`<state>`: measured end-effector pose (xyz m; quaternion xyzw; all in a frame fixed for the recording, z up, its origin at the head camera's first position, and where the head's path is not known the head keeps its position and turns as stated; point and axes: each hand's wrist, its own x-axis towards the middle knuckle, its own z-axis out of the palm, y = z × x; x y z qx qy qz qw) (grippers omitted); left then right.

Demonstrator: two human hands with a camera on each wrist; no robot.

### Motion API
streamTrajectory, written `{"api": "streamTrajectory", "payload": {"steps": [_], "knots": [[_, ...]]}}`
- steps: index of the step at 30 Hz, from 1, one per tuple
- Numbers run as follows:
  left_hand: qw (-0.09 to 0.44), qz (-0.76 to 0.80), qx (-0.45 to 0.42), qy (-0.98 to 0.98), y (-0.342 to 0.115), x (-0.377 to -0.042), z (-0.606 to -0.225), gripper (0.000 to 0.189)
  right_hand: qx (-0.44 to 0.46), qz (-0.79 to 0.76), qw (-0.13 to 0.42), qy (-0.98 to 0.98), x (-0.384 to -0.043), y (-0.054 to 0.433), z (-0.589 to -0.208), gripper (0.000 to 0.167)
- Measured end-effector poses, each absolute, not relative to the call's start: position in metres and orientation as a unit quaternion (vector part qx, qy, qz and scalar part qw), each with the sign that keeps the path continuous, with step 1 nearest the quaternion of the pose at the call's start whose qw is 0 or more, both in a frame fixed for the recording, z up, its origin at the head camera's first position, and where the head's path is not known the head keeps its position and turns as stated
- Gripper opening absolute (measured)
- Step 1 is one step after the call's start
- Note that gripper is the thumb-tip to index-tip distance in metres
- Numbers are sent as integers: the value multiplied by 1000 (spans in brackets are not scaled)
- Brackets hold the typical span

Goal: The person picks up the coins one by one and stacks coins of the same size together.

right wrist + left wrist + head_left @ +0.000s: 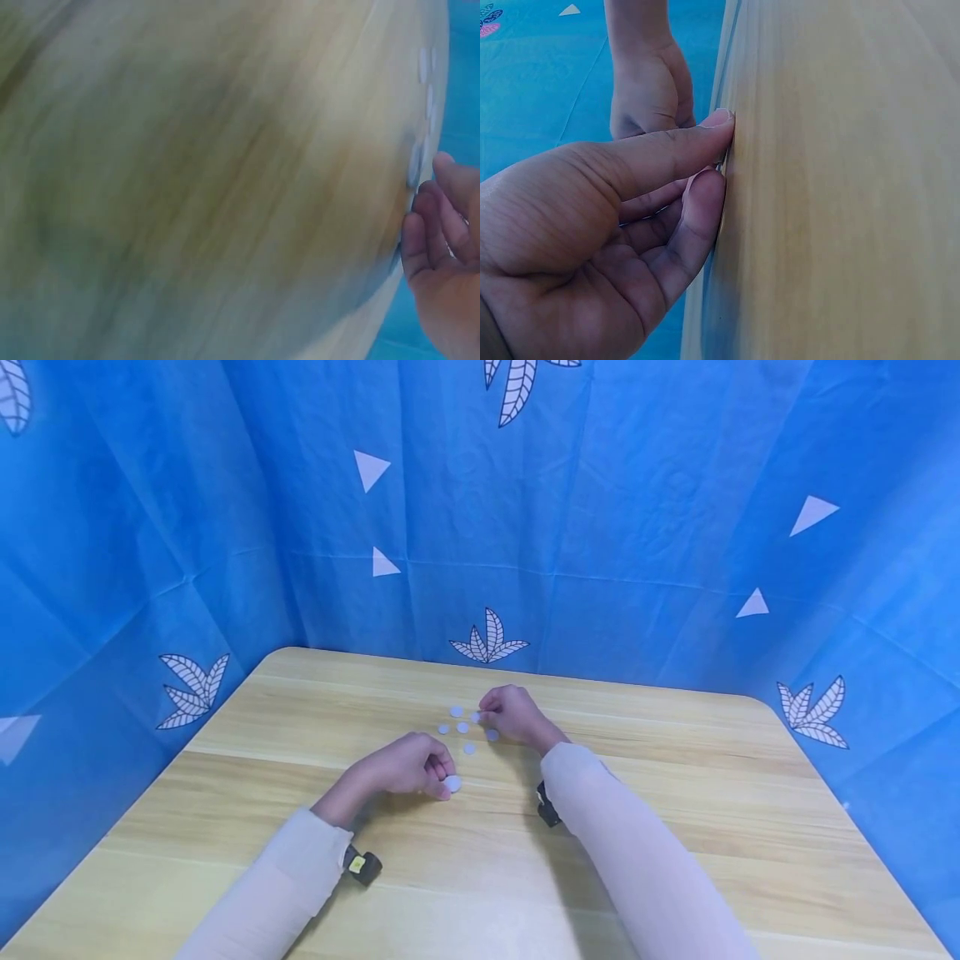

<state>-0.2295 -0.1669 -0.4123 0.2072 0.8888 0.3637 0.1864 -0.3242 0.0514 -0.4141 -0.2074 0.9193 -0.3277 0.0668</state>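
Note:
My left hand (411, 766) bends over the near side of the group and pinches a round white disc (452, 783) between thumb and fingertips. In the left wrist view its fingertips (705, 199) are right at the tabletop, and the disc is mostly hidden. Farther back, my right hand (513, 714) has curled fingers, with another white disc (476, 717) at its thumb and fingertips. Beside these fingers lies a white disc (492, 735). Several more discs, among them a far one (456, 712) and a near one (469, 748), lie flat between the hands.
The discs lie on a light wood-grain table (675, 793) with rounded far corners. A blue curtain (465, 510) with white leaves and triangles hangs behind it and along both sides. A dark wrist camera (363, 866) sits on the left sleeve, another (548, 806) on the right.

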Motion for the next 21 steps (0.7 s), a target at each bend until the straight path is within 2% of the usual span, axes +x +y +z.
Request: {"api": "streamTrajectory", "payload": {"steps": [8,21], "knots": [[189,366,203,888,-167,-230,-412,20,-196,-322,91,922,-325,49,-413,27],[190,361,210,889,-167,-230,-410,20,-173,-303,106,931,-330,42,-410,18]]}}
